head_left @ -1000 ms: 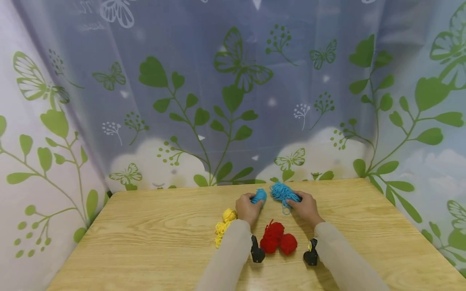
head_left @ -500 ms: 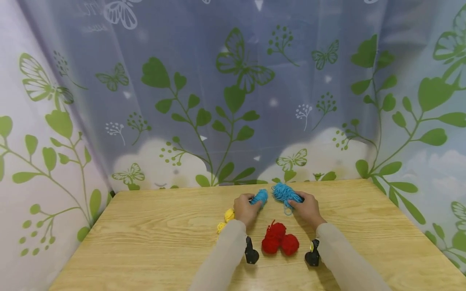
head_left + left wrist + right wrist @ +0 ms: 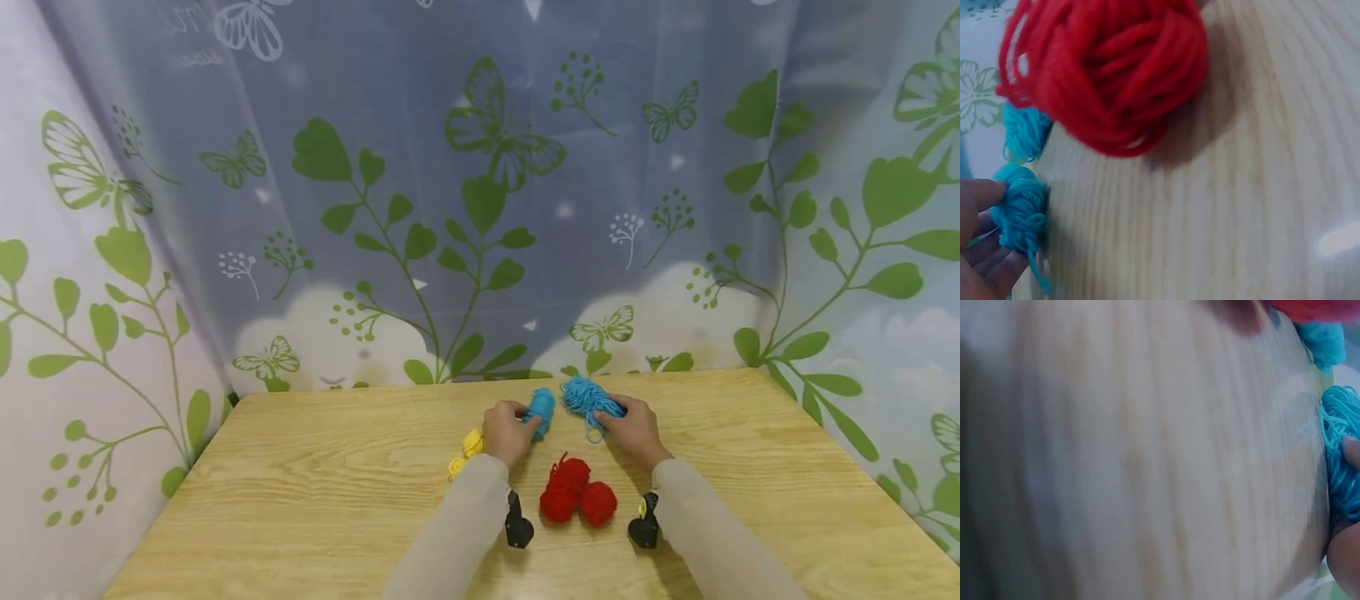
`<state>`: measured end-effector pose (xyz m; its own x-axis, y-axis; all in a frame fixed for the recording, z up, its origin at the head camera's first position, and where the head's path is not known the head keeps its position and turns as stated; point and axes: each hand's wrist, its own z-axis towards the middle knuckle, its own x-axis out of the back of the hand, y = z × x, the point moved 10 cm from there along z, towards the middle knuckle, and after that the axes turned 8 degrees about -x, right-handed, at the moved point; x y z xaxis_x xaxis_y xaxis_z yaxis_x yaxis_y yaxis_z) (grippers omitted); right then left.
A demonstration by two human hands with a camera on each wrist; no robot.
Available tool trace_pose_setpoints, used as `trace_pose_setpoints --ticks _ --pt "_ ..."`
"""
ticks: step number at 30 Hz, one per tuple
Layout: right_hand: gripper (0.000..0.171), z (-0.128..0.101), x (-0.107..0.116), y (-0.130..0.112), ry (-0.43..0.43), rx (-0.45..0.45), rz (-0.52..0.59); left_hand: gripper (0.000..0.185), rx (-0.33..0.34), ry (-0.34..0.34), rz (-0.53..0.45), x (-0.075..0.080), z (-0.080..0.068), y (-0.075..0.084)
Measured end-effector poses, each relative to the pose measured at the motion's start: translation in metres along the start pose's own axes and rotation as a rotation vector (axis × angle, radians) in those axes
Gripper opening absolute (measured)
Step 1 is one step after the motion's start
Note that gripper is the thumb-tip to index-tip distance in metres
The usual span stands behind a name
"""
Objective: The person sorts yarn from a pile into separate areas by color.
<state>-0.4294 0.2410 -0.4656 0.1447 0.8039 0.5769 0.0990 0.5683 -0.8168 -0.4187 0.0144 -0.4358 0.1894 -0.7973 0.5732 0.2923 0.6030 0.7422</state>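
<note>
Two bundles of blue yarn lie at the far side of the table, one at each hand. My left hand [image 3: 507, 433] holds the smaller, tightly wound blue yarn ball [image 3: 540, 412] between thumb and fingers; in the left wrist view a loose end trails from this ball [image 3: 1020, 209]. To its right, my right hand [image 3: 633, 432] grips the larger, looser blue yarn bundle [image 3: 587, 397], thumb on top, with a small loop hanging at the front. A narrow gap separates the two bundles. Thumb and part of the palm show against the larger bundle [image 3: 1342, 481] in the right wrist view.
Several red yarn balls [image 3: 571, 475] sit clustered between the forearms. Yellow yarn [image 3: 473, 442] lies left of the left wrist, partly covered by the sleeve. Beyond the wooden table [image 3: 322, 467] hangs a patterned curtain [image 3: 390, 167].
The smaller blue ball has turned more upright in my left hand and shows more of itself. The left forearm has shifted slightly left, covering more yellow yarn. My right hand stays put.
</note>
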Motion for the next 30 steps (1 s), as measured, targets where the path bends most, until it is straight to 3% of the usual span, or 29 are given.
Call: trace_pose_setpoints --ticks 10,20,30 --pt "0.047 -0.001 0.001 -0.001 0.004 0.004 -0.005 0.023 0.012 -0.058 -0.057 -0.022 -0.003 0.012" --pt "0.05 0.001 -0.002 0.003 -0.009 0.02 0.015 0.014 0.053 -0.065 -0.084 -0.03 0.001 0.013" --pt "0.053 -0.001 0.0 0.001 -0.036 0.021 0.024 0.019 0.054 -0.133 -0.2 -0.047 -0.002 0.017"
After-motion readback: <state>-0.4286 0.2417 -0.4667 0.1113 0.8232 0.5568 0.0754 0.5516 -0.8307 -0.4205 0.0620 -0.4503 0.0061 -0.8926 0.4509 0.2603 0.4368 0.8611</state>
